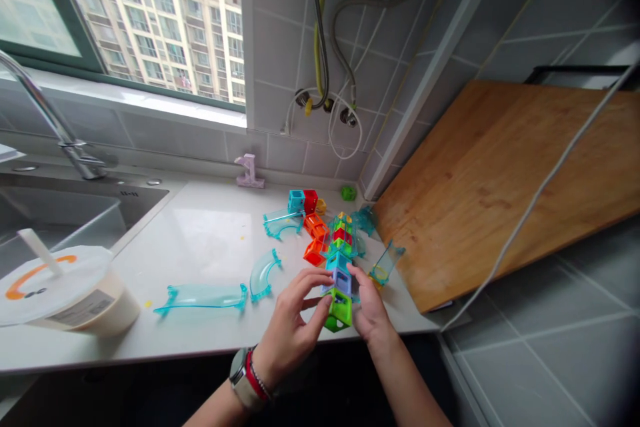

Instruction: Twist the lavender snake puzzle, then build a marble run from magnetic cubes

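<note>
A stack of colourful hollow plastic cubes (pixel 341 260) rises from the white counter (pixel 210 233) near its front edge. Both my hands grip its lower part. My left hand (pixel 293 323), with a watch and red bracelet at the wrist, pinches the purple and green cubes from the left. My right hand (pixel 369 310) presses them from the right. The bottom green cube (pixel 340 313) hangs over the counter edge. Loose orange cubes (pixel 315 240), a blue cube (pixel 296 200) and a red cube (pixel 311 200) lie behind.
Clear teal curved track pieces (pixel 203 297) (pixel 263 273) (pixel 283 221) lie left of the stack. A lidded drink cup with a straw (pixel 65 293) stands front left beside the sink (pixel 60 213) and tap (pixel 45 113). A wooden board (pixel 500 187) leans at right, with a cable across it.
</note>
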`<state>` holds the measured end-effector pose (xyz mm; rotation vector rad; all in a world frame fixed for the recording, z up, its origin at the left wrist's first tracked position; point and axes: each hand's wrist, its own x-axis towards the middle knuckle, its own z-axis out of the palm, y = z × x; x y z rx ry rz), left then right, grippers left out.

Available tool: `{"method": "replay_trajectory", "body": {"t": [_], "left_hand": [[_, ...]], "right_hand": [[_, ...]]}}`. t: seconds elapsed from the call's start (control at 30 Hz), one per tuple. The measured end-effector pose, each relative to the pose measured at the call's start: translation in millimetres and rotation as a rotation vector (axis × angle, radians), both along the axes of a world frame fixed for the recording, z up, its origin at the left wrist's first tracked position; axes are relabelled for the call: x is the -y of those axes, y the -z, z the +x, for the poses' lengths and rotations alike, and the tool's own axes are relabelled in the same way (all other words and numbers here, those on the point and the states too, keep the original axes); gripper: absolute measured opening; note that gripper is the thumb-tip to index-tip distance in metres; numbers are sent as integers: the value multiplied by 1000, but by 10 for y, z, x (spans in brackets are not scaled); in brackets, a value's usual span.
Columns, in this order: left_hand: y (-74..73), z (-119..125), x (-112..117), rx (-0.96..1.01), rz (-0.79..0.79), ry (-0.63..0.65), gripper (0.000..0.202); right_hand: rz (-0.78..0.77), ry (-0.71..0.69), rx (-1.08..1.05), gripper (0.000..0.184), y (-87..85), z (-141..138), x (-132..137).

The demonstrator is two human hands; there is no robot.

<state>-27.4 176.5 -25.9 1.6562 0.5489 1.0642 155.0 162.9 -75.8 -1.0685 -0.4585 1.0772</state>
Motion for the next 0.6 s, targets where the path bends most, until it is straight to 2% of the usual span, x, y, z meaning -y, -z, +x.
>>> {"method": "replay_trajectory", "body": {"t": [0.1,0.2,0.33,0.43,0.5,0.6], "left_hand": [[86,-61,-264,-44,31,-115,20],[182,-105,-623,-149,188,-241,27],[256,-36,-1078,-373,441,-114,63],[317,84,-1285,-423,502,16,79],[370,147,-1343,-447,493,68,75],[458,180,-1323,-467,472,75,56]], "right_hand": [[-60,44,-37,32,17,-9,-12],[-115,46,-57,33,28,-23,-17],[-157,54,-98,34,4,-31,-33],[-187,43,-134,34,-44,-45,-50],[-170,29,-149,33,-75,-65,-60],[-119,30,-161,34,-101,-111,-75]]}}
